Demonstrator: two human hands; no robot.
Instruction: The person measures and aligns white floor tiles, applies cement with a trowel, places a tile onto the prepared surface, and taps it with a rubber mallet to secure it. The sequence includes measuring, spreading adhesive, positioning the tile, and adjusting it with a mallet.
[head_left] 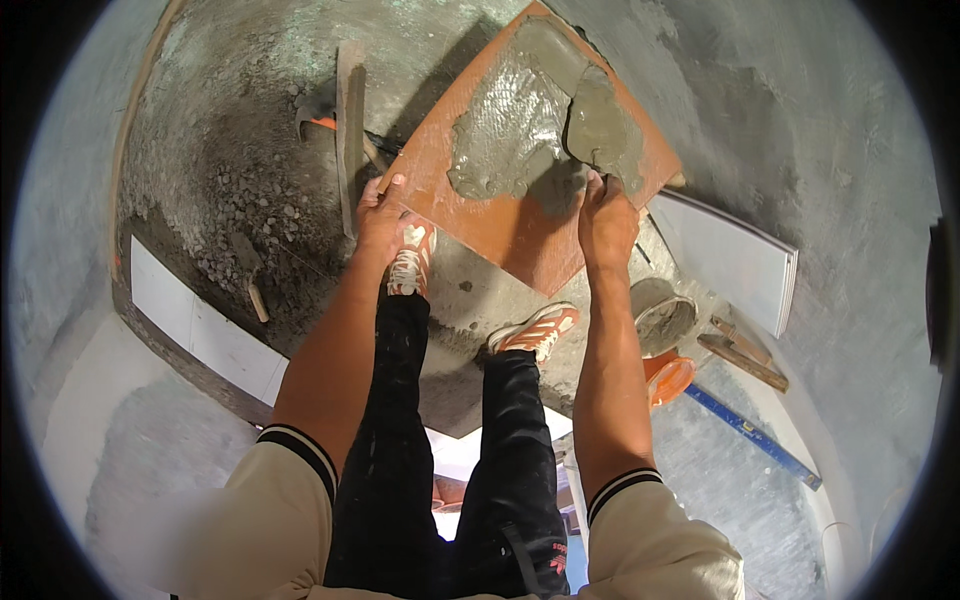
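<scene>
An orange-brown square tile (520, 245) is tilted in front of me, its back spread with wet grey mortar (500, 120). My left hand (382, 218) is closed on the tile's left corner, thumb on top. My right hand (608, 222) grips a trowel (600, 118), whose blade is coated in mortar and lies over the right part of the spread. Its handle is mostly hidden by my fingers. Both of my shoes (535, 330) stand on the floor below the tile's near edge.
Rubble (245, 190) and a small wooden-handled trowel (253, 278) lie at left, beside an upright wooden board (350, 140). White tiles (725, 245) lean at right. Nearby are a mortar bucket (664, 318), an orange container (670, 380), a wooden float (745, 358) and a blue spirit level (755, 433).
</scene>
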